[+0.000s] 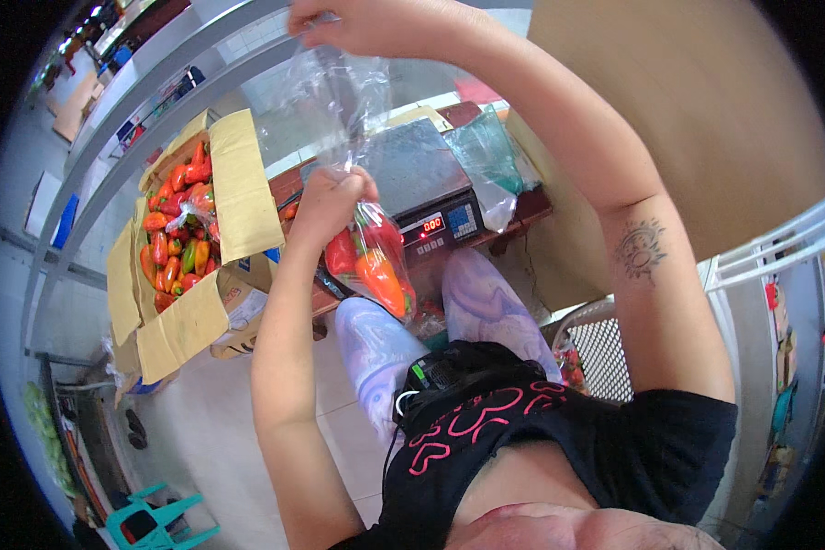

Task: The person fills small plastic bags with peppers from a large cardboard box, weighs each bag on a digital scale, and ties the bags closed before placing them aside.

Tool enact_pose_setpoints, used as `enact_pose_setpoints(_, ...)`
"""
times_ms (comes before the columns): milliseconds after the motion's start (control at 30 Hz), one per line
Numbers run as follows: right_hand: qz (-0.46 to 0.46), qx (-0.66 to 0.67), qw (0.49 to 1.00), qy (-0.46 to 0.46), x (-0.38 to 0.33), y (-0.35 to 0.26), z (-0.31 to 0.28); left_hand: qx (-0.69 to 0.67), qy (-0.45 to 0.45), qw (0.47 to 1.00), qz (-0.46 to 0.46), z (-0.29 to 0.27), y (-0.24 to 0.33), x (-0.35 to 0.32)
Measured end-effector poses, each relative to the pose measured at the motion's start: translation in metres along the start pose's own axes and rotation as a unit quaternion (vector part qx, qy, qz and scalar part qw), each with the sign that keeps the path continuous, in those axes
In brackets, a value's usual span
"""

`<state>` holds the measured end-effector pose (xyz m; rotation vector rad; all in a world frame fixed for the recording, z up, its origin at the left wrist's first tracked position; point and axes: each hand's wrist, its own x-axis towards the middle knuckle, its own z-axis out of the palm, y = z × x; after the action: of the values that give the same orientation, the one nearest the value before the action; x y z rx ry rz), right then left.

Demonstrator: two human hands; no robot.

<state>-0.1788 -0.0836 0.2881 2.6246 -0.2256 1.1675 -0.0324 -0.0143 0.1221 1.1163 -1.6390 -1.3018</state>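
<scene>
A clear plastic bag (341, 101) with red and orange peppers (380, 280) in its lower part hangs in front of me. My left hand (332, 203) is closed round the bag's gathered neck, just above the peppers. Higher up and farther away, my right hand (362, 26) is bent at the fingers and pinches the bag's loose upper end, partly cut off by the picture's top edge. Right behind the bag is a digital scale (410, 165) with a flat metal plate and a lit red display; no peppers show on its plate.
An open cardboard box (247, 188) full of red peppers (176, 247) stands left of the scale. Green plastic bags (481, 147) lie right of it on the brown table (533, 209). A white mesh basket (605, 353) is by my right leg, a teal stool (160, 515) at lower left.
</scene>
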Motion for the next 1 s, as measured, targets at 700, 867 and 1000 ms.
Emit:
enact_pose_setpoints(700,0.179,0.916,0.356,0.055,-0.201,-0.08,0.012,0.055,-0.114,0.967,0.223,0.092,0.126,-0.004)
enact_pose_setpoints(867,0.179,0.895,0.407,0.036,-0.203,-0.112,0.028,-0.025,-0.123,0.956,0.265,0.094,0.123,-0.009)
enact_pose_setpoints(1000,0.4,0.661,0.623,0.123,-0.196,-0.064,-0.006,0.049,-0.056,0.976,0.204,0.06,0.116,0.001)
